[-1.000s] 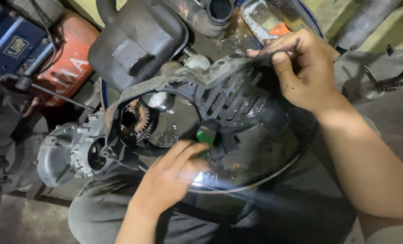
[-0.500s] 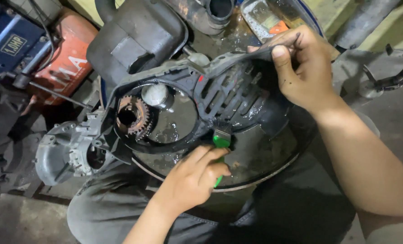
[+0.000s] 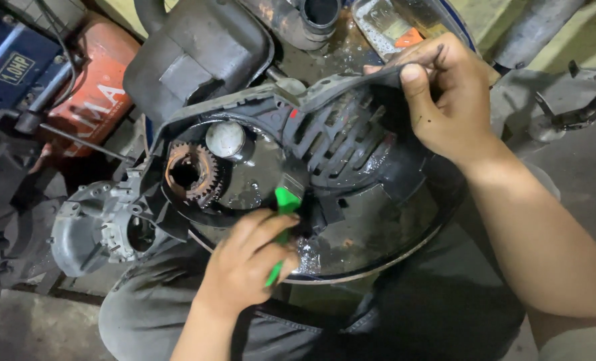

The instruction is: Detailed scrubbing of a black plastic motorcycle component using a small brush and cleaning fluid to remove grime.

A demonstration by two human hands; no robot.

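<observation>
— Where were the hands?
— The right hand point(image 3: 445, 100) pinched the black cover point(image 3: 338, 134) at its top edge, mid-frame. The left hand point(image 3: 251, 261), lower down, gripped a green brush point(image 3: 286, 204) against it.

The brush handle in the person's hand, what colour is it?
Bright green; the brush handle shows best in the head view, gripped by the left hand.
</observation>
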